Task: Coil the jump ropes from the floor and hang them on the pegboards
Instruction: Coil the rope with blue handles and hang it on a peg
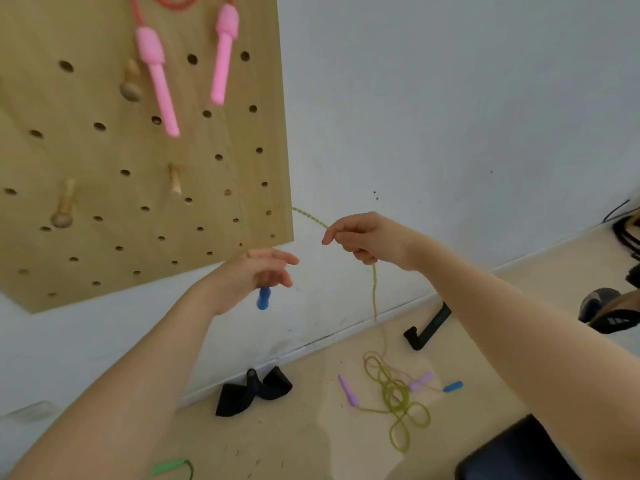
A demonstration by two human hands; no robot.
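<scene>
My left hand (258,273) grips the blue handle (263,298) of a yellow-green jump rope in front of the wooden pegboard's (104,209) lower right corner. My right hand (367,239) pinches the same yellow-green rope (374,289), which runs from it up to the left and straight down to the floor. On the floor lies a tangle of yellow-green rope (394,396) with a second blue handle (453,386) and two purple handles (347,389). A red rope with pink handles (157,77) hangs coiled on the pegboard.
Bare wooden pegs (63,207) stick out of the pegboard. Black strap-like objects (252,391) and a black bracket (427,329) lie by the wall. A green handle (169,467) lies at the bottom edge. A dark seat (512,452) stands at lower right.
</scene>
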